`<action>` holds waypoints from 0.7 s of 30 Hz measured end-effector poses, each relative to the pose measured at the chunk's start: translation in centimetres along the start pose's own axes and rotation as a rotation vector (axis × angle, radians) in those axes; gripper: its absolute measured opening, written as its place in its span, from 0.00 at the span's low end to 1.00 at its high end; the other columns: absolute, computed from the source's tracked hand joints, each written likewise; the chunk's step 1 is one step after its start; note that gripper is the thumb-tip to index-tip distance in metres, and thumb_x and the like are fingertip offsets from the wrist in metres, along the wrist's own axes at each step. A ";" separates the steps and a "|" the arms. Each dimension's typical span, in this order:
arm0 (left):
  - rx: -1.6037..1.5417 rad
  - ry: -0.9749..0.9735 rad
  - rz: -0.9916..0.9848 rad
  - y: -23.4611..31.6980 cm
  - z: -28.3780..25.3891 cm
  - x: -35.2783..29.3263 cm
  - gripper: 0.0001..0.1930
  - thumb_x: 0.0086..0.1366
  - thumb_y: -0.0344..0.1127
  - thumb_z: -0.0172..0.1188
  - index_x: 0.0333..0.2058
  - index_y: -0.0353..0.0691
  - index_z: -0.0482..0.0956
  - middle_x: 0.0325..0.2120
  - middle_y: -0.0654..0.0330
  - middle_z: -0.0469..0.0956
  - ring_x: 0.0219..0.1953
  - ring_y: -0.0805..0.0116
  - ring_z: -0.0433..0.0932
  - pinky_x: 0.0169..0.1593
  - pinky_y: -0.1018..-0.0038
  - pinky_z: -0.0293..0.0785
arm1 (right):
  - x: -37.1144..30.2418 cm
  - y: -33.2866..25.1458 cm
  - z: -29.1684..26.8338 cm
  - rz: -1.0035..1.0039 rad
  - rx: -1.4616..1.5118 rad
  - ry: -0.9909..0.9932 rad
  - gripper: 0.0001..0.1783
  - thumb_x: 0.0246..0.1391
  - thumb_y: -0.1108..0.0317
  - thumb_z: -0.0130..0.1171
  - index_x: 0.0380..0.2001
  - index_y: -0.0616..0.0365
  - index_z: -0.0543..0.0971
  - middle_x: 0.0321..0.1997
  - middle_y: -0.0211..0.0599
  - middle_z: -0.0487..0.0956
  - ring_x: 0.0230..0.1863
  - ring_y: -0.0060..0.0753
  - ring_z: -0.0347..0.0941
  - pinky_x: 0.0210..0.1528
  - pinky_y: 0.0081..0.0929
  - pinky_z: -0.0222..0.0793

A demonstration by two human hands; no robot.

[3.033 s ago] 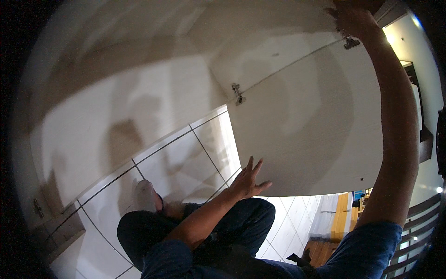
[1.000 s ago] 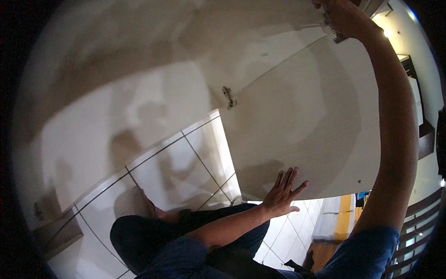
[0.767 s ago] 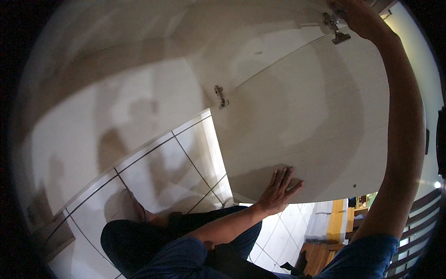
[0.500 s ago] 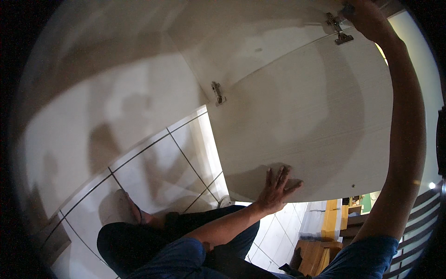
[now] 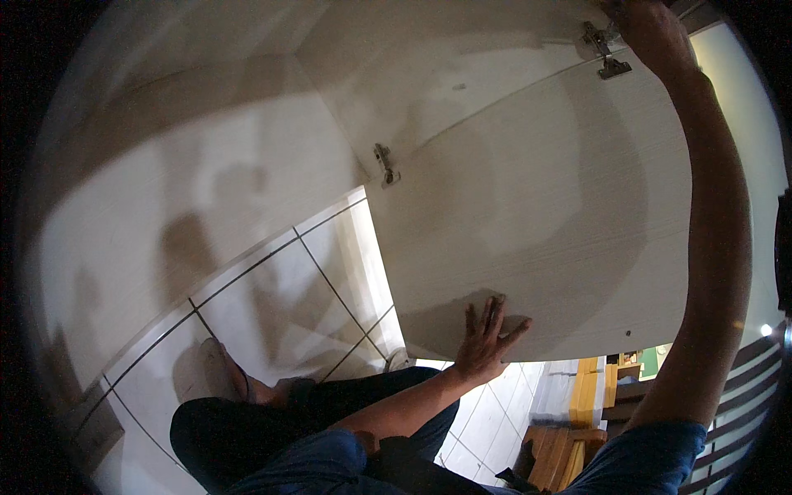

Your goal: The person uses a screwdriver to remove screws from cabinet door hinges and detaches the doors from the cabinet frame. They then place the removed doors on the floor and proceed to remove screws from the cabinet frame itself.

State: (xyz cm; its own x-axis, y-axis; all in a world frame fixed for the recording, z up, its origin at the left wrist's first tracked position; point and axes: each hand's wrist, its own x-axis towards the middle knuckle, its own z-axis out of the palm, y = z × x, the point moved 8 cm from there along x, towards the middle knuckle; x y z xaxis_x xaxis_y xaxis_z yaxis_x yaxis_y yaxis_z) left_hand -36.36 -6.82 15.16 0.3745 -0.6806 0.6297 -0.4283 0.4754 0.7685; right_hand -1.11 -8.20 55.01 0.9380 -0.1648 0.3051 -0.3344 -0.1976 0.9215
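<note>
A pale wood-grain cabinet door (image 5: 536, 214) stands swung out, its inner face toward me. Against its lower part, near the bottom edge, my left hand (image 5: 485, 342) lies with the fingers spread. My right hand (image 5: 656, 37) is raised to the upper right corner, beside the upper metal hinge (image 5: 606, 51). Its fingers are curled there, partly cut off by the picture's dim edge, and what they hold is hidden. A second hinge (image 5: 385, 163) joins the door to the pale cabinet side (image 5: 363, 91) farther left.
White floor tiles (image 5: 305, 280) with dark joints lie below the cabinet. My bent leg (image 5: 231, 437) and sandalled foot (image 5: 223, 371) take up the lower left. Brown wooden furniture (image 5: 553, 450) and a dark slatted piece (image 5: 734, 404) stand at the lower right.
My right hand has shifted slightly at the upper hinge, and its forearm has moved a little to the left. My left hand stays on the door, slid very slightly left.
</note>
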 end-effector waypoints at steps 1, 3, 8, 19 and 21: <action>0.024 -0.003 0.004 -0.1 0.1 0.1 0.53 0.43 0.40 0.75 0.66 0.65 0.52 0.67 0.37 0.34 0.68 0.30 0.36 0.61 0.29 0.36 | -0.1 -0.2 -0.5 0.037 0.001 0.010 0.15 0.59 0.58 0.51 0.35 0.60 0.75 0.30 0.56 0.77 0.35 0.54 0.76 0.36 0.47 0.71; 0.026 -0.009 -0.004 -0.1 0.2 0.1 0.53 0.43 0.40 0.75 0.66 0.65 0.52 0.67 0.36 0.34 0.68 0.30 0.36 0.61 0.28 0.36 | -0.2 -0.5 -0.7 -0.012 -0.009 0.046 0.17 0.60 0.57 0.51 0.31 0.61 0.76 0.26 0.55 0.76 0.32 0.56 0.76 0.35 0.47 0.71; 0.017 0.004 -0.023 -0.7 -0.6 0.0 0.53 0.42 0.40 0.75 0.66 0.66 0.52 0.67 0.37 0.33 0.68 0.31 0.36 0.61 0.28 0.35 | -0.8 -3.4 -1.5 -0.156 0.138 0.030 0.14 0.56 0.61 0.55 0.33 0.64 0.76 0.28 0.54 0.78 0.35 0.57 0.76 0.38 0.47 0.71; -0.001 -0.010 -0.031 -0.8 -1.2 -0.1 0.55 0.41 0.42 0.76 0.67 0.67 0.51 0.67 0.38 0.33 0.69 0.32 0.35 0.61 0.29 0.35 | -0.1 -2.1 -0.5 -0.233 0.160 -0.092 0.12 0.55 0.64 0.55 0.36 0.63 0.75 0.31 0.51 0.78 0.39 0.54 0.76 0.40 0.44 0.72; -0.038 0.019 -0.021 -0.4 -1.7 -0.2 0.56 0.46 0.38 0.73 0.68 0.69 0.43 0.67 0.38 0.32 0.69 0.34 0.37 0.62 0.28 0.36 | 0.1 -2.1 -0.6 -0.189 0.006 -0.128 0.12 0.56 0.63 0.54 0.36 0.62 0.75 0.30 0.51 0.78 0.37 0.54 0.76 0.41 0.45 0.71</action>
State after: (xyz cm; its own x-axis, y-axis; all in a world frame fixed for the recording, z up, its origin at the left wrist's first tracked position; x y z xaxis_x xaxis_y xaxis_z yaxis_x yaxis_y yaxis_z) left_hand -34.90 -5.95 14.97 0.3993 -0.6802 0.6148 -0.3890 0.4816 0.7854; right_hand -0.27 -7.25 53.21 0.9649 -0.2454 0.0933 -0.1543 -0.2426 0.9578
